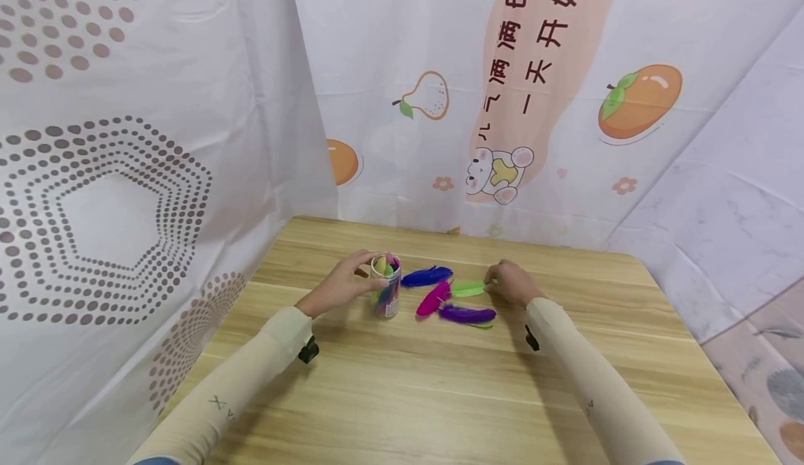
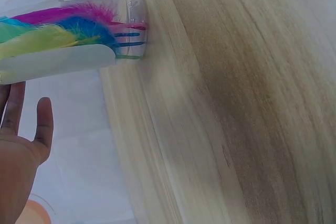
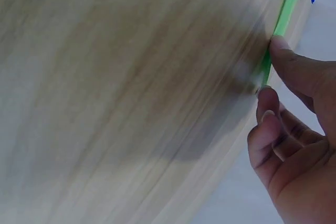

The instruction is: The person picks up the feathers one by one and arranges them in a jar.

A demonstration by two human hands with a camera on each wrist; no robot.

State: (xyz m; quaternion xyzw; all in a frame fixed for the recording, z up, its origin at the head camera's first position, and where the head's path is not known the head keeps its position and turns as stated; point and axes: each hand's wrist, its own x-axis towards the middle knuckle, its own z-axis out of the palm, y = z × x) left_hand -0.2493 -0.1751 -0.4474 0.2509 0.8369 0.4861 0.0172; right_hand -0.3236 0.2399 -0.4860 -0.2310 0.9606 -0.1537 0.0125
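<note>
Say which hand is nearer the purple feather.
Right. The right hand is close beyond the purple feather, to its right, pinching a green feather; the left hand is farther off, to its left, gripping the tub.

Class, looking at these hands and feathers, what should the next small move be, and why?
Probably lift the green feather nearest the right hand off the table: that hand touches the feather's end, while the left hand holds the clear container upright, with colourful feathers inside.
</note>
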